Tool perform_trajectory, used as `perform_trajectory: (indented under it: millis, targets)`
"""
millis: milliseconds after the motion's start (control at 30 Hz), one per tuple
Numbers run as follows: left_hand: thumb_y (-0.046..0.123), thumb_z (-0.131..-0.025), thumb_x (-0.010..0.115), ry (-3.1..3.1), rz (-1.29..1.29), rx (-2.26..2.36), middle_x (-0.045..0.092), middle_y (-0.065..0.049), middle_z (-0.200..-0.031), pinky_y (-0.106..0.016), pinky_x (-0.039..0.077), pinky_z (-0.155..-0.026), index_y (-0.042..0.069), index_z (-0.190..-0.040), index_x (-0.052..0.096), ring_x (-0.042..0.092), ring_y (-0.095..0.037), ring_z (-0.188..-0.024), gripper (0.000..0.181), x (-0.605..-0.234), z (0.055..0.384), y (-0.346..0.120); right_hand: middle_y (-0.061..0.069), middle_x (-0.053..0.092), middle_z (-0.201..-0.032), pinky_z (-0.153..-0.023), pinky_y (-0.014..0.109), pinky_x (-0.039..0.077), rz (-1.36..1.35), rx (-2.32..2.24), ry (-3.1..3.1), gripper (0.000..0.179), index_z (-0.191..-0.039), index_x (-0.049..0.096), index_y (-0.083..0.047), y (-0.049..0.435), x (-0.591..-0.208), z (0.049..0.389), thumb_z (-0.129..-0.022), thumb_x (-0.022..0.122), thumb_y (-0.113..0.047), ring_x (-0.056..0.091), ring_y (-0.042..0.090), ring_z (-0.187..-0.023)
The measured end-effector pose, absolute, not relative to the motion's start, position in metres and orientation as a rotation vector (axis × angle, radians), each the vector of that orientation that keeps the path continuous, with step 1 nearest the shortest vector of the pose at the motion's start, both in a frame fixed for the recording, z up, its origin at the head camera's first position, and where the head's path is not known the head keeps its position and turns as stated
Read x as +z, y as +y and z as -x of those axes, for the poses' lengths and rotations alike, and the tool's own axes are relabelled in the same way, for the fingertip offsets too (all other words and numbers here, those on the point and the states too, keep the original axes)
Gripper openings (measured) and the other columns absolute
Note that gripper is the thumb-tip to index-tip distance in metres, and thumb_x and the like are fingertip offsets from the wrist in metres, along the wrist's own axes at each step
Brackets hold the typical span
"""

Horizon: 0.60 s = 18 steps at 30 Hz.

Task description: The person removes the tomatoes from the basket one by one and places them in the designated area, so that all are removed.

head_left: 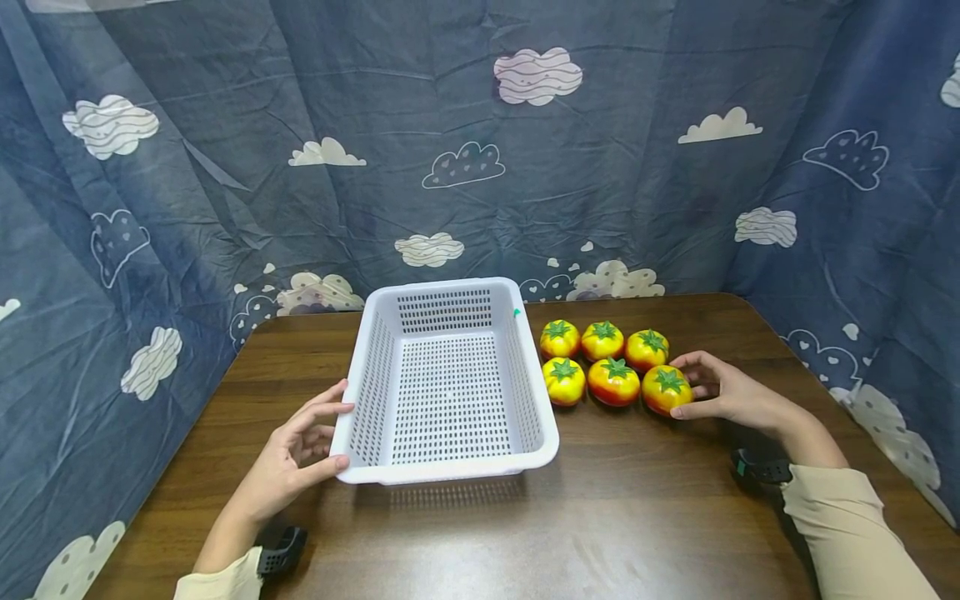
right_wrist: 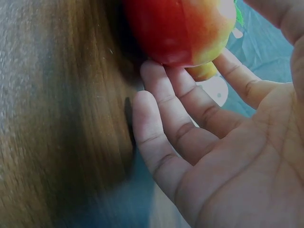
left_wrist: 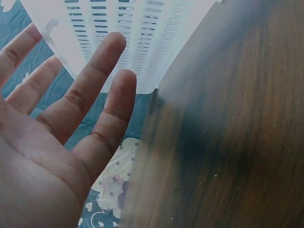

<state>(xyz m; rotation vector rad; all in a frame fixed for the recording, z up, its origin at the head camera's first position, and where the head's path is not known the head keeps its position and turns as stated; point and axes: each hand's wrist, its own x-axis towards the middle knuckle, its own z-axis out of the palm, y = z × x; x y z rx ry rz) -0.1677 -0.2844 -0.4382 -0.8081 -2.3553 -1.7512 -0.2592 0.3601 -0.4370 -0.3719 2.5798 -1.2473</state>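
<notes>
A white perforated plastic basket (head_left: 536, 387) stands on the table, tilted a little toward the viewer. At its left side is my left hand (head_left: 292, 454), fingers spread and nearly straight, with fingertips and thumb at the rim; the left wrist view shows the palm (left_wrist: 38, 156) beside the slotted wall. Shiny red-and-yellow tomatoes with green star-shaped tops sit in two rows right of the basket. Around the front right tomato (head_left: 667, 390), my right hand (head_left: 731, 396) has its thumb on the near side and fingers behind. The right wrist view shows fingertips against its red underside (right_wrist: 166, 33).
The other tomatoes, including the front middle one (head_left: 613, 383) and the front left one (head_left: 563, 382), stand close together near the basket's right wall. A brown wooden table (head_left: 600, 517) lies underneath. Behind it hangs a dark blue cloud-patterned cloth (head_left: 585, 192).
</notes>
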Motion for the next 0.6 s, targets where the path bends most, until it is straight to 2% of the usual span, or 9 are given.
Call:
perform_trajectory:
  millis: [267, 600]
  targets:
    - [-0.014, -0.088, 0.075, -2.349, 0.811, -1.765, 0.036, -0.008, -0.174, -0.030, 0.063, -0.078, -0.005, -0.144, 0.058, 0.075, -0.014, -0.104, 0.060, -0.4394, 0.1674, -0.2845, 0.028, 0.061, -0.139, -0.088, 0.020, 0.057, 0.366, -1.232, 2.587, 0.074, -0.148, 0.039, 0.002, 0.3586, -0.4373, 0.2596, -0.094, 0.083, -0.022, 0.067, 0.024, -0.113]
    - [-0.013, -0.088, 0.075, -2.376, 0.790, -1.765, 0.032, -0.015, -0.174, -0.031, 0.063, -0.079, -0.004, -0.145, 0.057, 0.075, -0.014, -0.104, 0.061, -0.4405, 0.1689, -0.2861, 0.028, 0.059, -0.139, -0.087, 0.021, 0.057, 0.364, -1.260, 2.579, 0.078, -0.149, 0.036, 0.003, 0.3567, -0.4379, 0.2575, -0.092, 0.084, -0.020, 0.067, 0.019, -0.109]
